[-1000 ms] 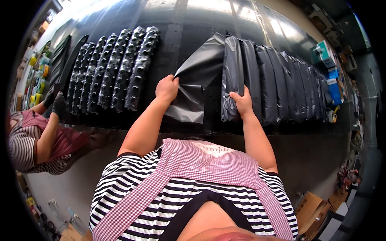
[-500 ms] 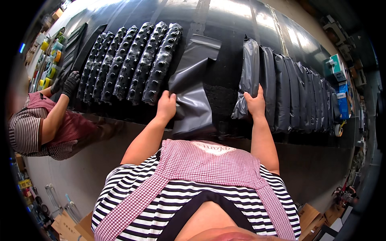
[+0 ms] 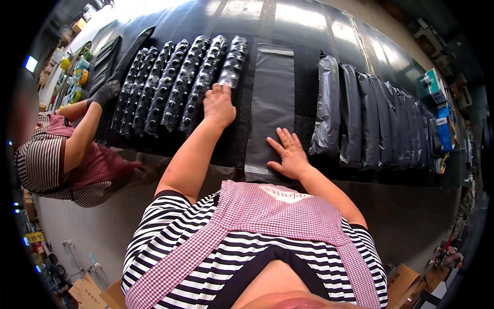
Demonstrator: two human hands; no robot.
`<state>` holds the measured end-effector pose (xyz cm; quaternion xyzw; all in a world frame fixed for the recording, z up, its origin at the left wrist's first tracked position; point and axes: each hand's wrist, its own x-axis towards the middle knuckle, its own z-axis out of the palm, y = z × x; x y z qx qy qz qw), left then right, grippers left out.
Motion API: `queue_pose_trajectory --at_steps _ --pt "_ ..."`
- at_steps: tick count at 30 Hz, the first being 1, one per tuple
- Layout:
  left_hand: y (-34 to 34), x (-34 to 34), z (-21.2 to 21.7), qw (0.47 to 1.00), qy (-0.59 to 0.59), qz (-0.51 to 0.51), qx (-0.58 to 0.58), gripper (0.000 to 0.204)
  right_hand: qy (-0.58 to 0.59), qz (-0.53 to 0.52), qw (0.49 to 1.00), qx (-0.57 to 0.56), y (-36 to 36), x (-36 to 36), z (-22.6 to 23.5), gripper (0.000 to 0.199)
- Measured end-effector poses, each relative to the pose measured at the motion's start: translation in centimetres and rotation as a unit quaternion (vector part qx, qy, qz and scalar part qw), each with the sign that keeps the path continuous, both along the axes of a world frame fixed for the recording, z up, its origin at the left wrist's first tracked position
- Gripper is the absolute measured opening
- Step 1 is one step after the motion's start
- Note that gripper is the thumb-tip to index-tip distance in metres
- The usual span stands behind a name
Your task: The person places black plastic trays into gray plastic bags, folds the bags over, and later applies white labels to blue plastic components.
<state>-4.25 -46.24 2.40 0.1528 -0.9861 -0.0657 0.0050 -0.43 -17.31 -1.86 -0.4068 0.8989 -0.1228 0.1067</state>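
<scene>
A flat grey plastic mailing bag (image 3: 272, 92) lies lengthwise on the black table in front of me. My right hand (image 3: 290, 155) rests on its lower right part, fingers spread. To the bag's left, my left hand (image 3: 220, 105) closes over the rightmost bubble-wrapped roll (image 3: 234, 62), covering its near part. Several more bubble-wrapped rolls (image 3: 177, 85) in black wrap with clear film run side by side further left. On the right stands a row of filled grey bags (image 3: 327, 105), packed close together.
A co-worker in a striped shirt with dark gloves (image 3: 105, 93) reaches over the table's left end, beside dark flat strips (image 3: 135, 49). Rolls of tape (image 3: 83, 77) lie beyond. Teal and blue boxes (image 3: 435, 86) stand at the right end, near a yellow tape roll (image 3: 441, 166).
The grey bag, crumpled in my left hand before, now lies flat. My right hand has left the filled bags for it; my left hand has moved up onto the rightmost bubble-wrapped roll.
</scene>
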Motion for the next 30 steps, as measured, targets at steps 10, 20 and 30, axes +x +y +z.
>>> queue_pose_trajectory --at_steps 10,20,30 --pt "-2.9 -0.4 -2.0 0.911 0.096 0.001 0.400 0.103 -0.071 -0.090 0.988 -0.104 -0.6 -2.1 0.6 0.077" --pt "10.3 7.0 0.3 0.764 0.132 -0.108 0.622 0.058 -0.446 -0.240 0.668 -0.545 -2.0 -3.0 4.4 0.113" --pt "7.8 7.9 -4.2 0.862 0.055 -0.439 0.247 0.035 -0.360 -0.299 0.709 -0.528 1.2 0.2 3.5 0.105"
